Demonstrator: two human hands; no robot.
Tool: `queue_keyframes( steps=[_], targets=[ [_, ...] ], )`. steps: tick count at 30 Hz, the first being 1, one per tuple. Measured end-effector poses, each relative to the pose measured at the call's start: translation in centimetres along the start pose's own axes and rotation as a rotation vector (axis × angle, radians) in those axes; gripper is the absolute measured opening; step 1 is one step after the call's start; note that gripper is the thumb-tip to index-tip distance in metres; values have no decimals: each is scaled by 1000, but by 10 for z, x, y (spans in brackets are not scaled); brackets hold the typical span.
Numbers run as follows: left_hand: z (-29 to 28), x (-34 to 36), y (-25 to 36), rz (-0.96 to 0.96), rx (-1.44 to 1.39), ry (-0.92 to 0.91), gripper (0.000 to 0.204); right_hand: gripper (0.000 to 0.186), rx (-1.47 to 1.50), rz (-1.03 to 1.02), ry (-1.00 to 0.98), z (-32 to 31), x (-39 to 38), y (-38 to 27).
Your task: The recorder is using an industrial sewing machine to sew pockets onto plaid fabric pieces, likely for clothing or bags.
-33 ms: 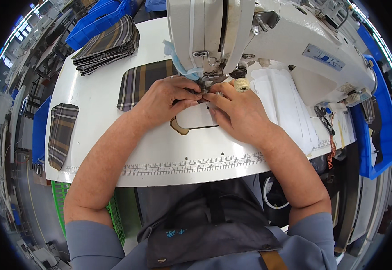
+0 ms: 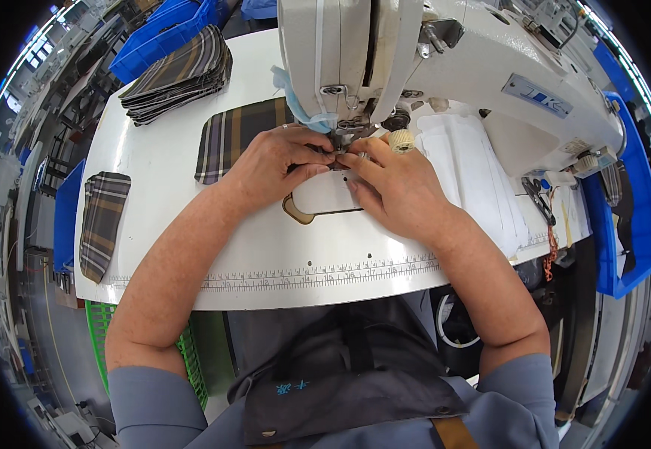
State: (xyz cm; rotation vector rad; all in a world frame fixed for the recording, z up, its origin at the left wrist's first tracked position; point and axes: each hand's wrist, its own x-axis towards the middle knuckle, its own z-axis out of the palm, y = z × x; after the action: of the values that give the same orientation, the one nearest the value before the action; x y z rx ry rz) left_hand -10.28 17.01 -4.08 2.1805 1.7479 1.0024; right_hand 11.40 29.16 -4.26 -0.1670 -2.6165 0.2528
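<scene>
Meeting fingertips: left hand (image 2: 269, 168) and right hand (image 2: 408, 187) converge under the sewing machine (image 2: 475, 60), fingers curled close together.
Dark cloth edge (image 2: 337, 167): at those fingertips; whether pinched or merely pressed, I cannot tell.
Plaid panel (image 2: 228, 138): flat, nine o'clock from the fingertips, beside the left hand.
Plaid stack (image 2: 179, 71): ten o'clock.
Lone plaid piece (image 2: 105, 224): between eight and nine o'clock.
White sheets (image 2: 471, 176): three o'clock, beside the right hand.
</scene>
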Motion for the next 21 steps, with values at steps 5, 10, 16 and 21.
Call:
queue_keyframes(
  steps=[5,10,16,21],
  targets=[
    [1,3,5,-76,120,-16,20,38,-38,4,-22,-2,0,0],
    [0,4,14,-36,244,-23,23,35,-42,33,-49,-2,0,-2],
    [5,1,27,-33,294,-23,31,31,19,-16,29,-2,0,-1],
    [17,-9,29,-20,314,60,43,30,21,-75,20,3,-2,5]
  ],
)
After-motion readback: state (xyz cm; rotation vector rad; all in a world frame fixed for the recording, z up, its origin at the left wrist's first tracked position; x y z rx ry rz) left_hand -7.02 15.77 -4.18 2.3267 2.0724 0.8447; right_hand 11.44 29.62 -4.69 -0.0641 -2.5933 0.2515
